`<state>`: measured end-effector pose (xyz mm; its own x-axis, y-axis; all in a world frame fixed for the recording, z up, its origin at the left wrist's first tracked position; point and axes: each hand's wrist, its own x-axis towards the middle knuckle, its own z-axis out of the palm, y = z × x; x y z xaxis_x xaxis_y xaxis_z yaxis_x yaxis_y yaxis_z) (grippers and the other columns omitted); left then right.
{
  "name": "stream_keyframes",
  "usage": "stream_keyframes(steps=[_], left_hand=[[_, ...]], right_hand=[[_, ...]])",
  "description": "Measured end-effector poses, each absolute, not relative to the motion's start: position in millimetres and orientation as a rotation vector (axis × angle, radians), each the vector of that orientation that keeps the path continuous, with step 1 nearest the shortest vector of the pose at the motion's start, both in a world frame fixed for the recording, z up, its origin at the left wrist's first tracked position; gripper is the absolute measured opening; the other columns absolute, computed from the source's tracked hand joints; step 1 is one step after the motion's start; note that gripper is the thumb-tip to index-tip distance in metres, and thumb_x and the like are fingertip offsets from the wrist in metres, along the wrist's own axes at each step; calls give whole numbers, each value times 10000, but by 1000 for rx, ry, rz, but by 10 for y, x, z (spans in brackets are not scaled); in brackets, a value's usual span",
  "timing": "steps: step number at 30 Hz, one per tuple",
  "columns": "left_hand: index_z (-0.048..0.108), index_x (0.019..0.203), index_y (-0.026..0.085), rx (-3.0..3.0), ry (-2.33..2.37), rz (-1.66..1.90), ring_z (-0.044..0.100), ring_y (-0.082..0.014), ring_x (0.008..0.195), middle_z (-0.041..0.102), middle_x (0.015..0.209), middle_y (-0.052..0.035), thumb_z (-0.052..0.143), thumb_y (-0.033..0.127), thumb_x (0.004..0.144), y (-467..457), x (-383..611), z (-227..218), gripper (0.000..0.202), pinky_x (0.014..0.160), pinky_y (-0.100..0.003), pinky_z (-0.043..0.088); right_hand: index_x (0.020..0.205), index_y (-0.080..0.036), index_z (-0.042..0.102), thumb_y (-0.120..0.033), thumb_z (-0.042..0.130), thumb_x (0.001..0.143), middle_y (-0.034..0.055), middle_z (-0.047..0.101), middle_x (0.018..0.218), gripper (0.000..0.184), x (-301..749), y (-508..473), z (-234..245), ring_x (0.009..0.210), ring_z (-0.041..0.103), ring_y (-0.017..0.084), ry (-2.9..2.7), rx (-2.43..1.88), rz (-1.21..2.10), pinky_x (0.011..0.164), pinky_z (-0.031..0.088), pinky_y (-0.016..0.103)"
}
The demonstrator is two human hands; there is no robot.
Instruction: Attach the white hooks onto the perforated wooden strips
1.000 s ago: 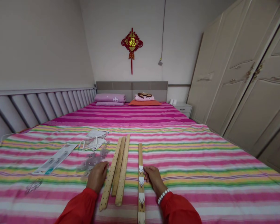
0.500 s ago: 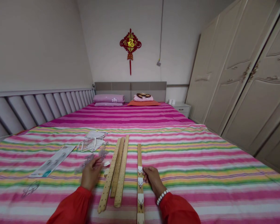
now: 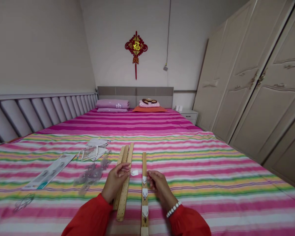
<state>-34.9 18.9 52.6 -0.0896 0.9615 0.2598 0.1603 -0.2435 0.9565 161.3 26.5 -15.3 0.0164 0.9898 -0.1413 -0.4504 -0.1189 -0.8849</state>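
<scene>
Three white hooks (image 3: 145,211), and a piece of what seemed to be a fourth at the bottom edge of my view, sat in a row on a narrow wooden strip (image 3: 144,161), which lay lengthwise before me on the striped sheet (image 3: 211,193). Its far end was bare. I judged that this strip would be light and rather stiff, so the good place to hold it was by the long edges, away from the hooks.

Well to the left lay a tangle of thin wire (image 3: 24,202). My right hand (image 3: 159,183) was just at the right side of the strip, near its farthest hook, with the fingers bent and the thumb close to them; whether they touched the wood, I could not tell. My left hand (image 3: 116,180) was above three perforated strips (image 3: 124,196) and covered a part of them. Its thumb and fingers came together and seemed to pinch a loose hook (image 3: 134,172), which was between those strips and the hooked one. Such a piece would weigh almost nothing, I supposed, and its smooth plate could slip; the edges or the metal loop would give the surer grip.

Beyond my left sleeve lay a long card packet (image 3: 49,172) and crumpled clear plastic (image 3: 90,175); farther were white cards (image 3: 96,143), then pillows (image 3: 112,104) before the headboard (image 3: 154,93).
</scene>
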Motion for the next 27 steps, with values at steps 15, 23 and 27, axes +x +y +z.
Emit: stream_keyframes(steps=[15,23,27], left_hand=[[683,871,161,1560,1160,1431,613,-153,753,650,810,-35,684,308,646,242,356,323,269,685,-271,525],[694,779,127,1263,1158,1272,634,-164,682,696,707,-44,776,405,536,654,254,260,378,689,-287,504],[664,719,119,1140,1145,1161,611,-137,585,663,610,-13,810,323,477,819,278,121,349,605,-263,493]], right_hand=[[645,-109,678,-344,858,488,34,673,547,335,1622,254,187,475,593,98,-699,-883,1490,443,471,168],[647,-101,667,-256,834,558,60,684,557,244,1734,519,93,470,623,107,-747,-920,1579,463,505,172],[650,-112,644,-190,799,594,58,687,547,183,1730,652,7,444,617,106,-752,-999,1549,465,520,182]])
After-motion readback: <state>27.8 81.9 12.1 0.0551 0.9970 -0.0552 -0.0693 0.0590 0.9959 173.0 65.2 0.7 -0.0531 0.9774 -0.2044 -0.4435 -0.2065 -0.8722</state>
